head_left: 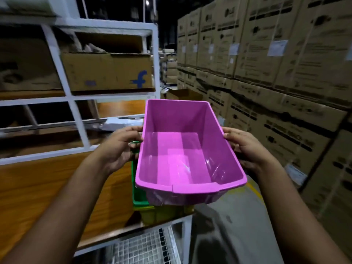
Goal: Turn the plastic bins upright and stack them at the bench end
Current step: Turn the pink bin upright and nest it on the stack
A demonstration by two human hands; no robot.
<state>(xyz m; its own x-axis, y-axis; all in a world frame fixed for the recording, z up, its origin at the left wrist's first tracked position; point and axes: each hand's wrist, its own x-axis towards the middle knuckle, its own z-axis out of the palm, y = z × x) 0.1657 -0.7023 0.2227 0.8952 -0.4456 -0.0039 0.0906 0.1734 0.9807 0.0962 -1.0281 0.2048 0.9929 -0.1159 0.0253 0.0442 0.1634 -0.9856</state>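
At the lower middle of the frame, a white wire-mesh shelf sits under the wooden bench end. Above it, at centre, the open-topped pink plastic bin is held upright in the air, the left hand gripping its left rim and the right hand curled round its right rim. Directly beneath it sit a green plastic bin and a yellow plastic bin, nested. A brown cardboard box with a blue letter fills the upper left; stacked cartons wall the right.
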